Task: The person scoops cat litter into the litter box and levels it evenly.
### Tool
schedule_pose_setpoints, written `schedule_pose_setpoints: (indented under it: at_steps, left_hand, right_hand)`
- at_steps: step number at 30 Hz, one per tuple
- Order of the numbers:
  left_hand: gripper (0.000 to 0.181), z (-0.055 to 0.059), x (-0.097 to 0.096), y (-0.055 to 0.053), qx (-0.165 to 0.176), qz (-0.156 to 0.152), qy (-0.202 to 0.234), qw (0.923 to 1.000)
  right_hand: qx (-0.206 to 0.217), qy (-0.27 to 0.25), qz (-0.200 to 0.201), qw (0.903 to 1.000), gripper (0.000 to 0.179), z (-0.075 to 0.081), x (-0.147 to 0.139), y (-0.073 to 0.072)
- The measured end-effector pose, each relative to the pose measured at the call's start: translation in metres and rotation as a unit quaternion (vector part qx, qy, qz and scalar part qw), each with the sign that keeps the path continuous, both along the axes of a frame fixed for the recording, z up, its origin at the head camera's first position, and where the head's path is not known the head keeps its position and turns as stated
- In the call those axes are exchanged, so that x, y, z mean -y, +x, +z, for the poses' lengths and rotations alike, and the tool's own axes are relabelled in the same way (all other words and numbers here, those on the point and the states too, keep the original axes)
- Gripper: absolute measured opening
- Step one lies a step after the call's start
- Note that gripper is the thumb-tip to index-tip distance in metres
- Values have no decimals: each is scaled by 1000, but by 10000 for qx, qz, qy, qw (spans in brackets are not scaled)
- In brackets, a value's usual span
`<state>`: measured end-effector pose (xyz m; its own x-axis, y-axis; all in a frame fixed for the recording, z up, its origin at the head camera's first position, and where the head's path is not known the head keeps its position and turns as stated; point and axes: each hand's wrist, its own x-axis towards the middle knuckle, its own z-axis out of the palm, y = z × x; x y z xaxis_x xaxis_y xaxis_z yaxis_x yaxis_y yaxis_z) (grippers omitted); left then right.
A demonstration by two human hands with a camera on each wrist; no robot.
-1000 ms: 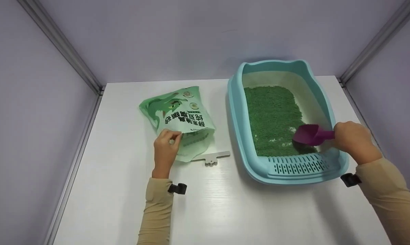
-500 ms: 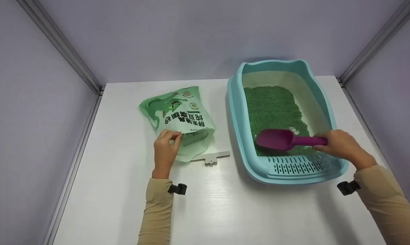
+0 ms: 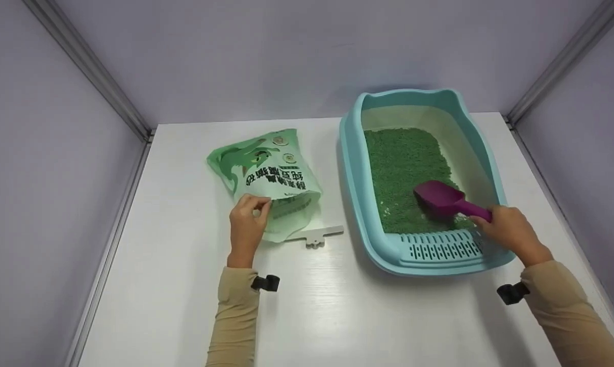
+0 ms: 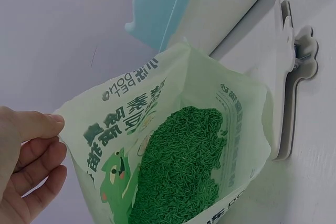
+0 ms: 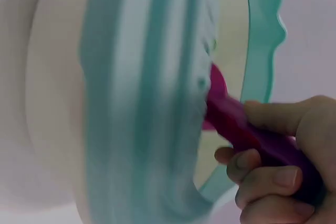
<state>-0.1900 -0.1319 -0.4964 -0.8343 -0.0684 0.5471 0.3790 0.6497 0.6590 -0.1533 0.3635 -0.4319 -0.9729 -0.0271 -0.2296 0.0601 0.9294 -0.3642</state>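
Note:
Pinched between thumb and fingers of my left hand is the upper edge of the mouth of a green cat litter bag. The bag lies on the table, its mouth held apart; green litter pellets show inside in the left wrist view. My right hand grips the handle of a purple scoop. The scoop's bowl is over the green litter in a blue litter box, near its slotted front step. Whether the bowl touches the litter I cannot tell.
A grey-white bag clip lies on the white table by the bag's mouth, left of the box. Pale walls stand behind and on both sides of the table.
My right hand has swept the scoop left across the litter, then back a little to the right and away from me. My left hand and the bag have stayed in place.

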Motion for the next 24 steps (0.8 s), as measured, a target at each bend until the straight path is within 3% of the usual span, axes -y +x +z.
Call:
schedule_pose_setpoints:
  at_steps: [5,9,16,24]
  left_hand:
    - [4,0,-1,1,74,-6,-69,9999]
    - [4,0,-1,1,137,-1,-65,9999]
    - [4,1,0,1,152,-2,-33,9999]
    - [4,2,1,1,144,6,-39,9999]
  right_hand:
    - [363,278,-147,9988,36,14,-3,0]
    - [307,543,34,9980,37,29,-11,-2]
    - [297,396,289,9984,32,21,-5,-3]
    - [225,389,71,9990,36,34,-3,-8]
